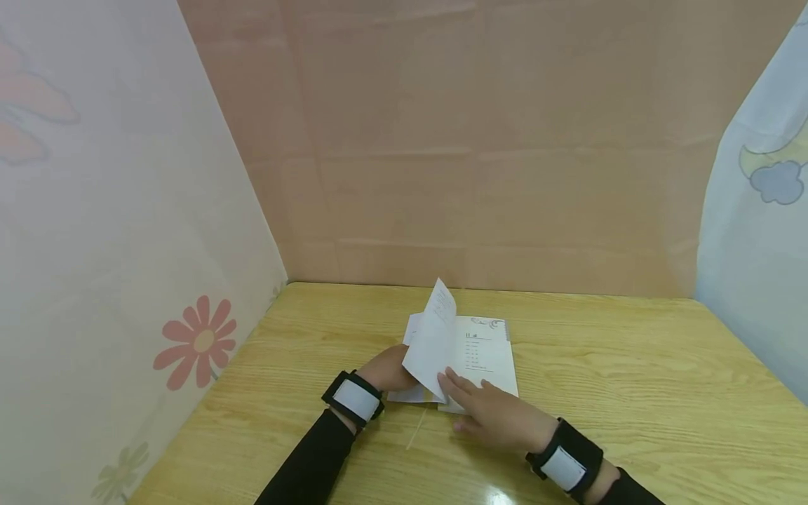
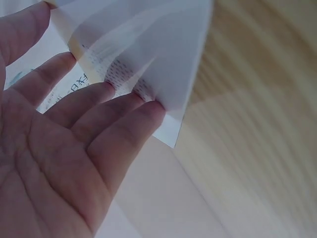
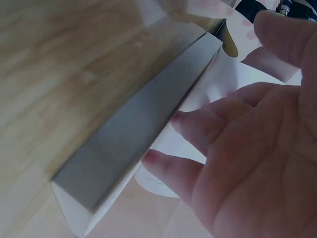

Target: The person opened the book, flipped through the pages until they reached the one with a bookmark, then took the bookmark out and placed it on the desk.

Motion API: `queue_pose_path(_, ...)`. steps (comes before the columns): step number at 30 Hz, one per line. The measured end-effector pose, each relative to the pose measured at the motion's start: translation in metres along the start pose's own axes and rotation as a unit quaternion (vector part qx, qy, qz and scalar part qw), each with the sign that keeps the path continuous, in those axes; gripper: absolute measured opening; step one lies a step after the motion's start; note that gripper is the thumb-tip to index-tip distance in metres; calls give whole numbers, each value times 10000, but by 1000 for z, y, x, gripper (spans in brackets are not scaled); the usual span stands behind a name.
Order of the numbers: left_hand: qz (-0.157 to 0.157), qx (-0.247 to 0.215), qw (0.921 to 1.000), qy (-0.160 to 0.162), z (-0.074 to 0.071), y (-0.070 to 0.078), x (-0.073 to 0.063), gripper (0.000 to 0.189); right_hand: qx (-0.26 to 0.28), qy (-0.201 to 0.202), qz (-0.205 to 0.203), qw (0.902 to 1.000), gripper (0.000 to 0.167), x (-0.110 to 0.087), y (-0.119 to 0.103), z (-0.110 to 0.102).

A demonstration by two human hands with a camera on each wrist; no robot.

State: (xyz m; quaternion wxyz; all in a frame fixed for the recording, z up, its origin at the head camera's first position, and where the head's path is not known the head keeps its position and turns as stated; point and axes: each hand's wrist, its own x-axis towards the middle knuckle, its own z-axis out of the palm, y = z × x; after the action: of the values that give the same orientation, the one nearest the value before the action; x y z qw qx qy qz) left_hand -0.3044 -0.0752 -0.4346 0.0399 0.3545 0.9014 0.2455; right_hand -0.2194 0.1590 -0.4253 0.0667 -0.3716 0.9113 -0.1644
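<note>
An open booklet (image 1: 499, 361) with printed white pages lies on the wooden table. One leaf (image 1: 432, 337) stands raised near its middle, bending over to the left. My left hand (image 1: 388, 368) is at the booklet's left side, its fingertips partly hidden behind that leaf. In the left wrist view the fingers (image 2: 119, 129) are extended, with several tips against the thin page (image 2: 163, 54). My right hand (image 1: 499, 417) is over the lower edge of the right-hand page, fingers spread. In the right wrist view its fingertips (image 3: 181, 119) are right at the booklet's edge (image 3: 133, 124).
The wooden table (image 1: 631, 393) extends around the booklet. A brown covering (image 1: 492, 154) rises behind it, and pale patterned sheets hang at the left (image 1: 126, 245) and right (image 1: 751, 266). Black bands (image 1: 568, 459) circle both wrists.
</note>
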Motion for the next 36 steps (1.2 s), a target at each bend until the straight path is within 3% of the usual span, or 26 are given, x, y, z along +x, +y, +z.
queue_pose_path(7, -175, -544, 9983, 105, -2, -4, -4, 17, 32, -194, -7, 9998, 78, -1, -5, 1)
queue_pose_path(23, 462, 141, 9988, -4, -8, -11, -2, 30, -319, -247, -141, 9991, 74, 1, -6, 5)
queue_pose_path(36, -19, -137, 9998, 124, -14, -5, 5, 34, -425, -248, -71, 9988, 68, 3, -5, 1)
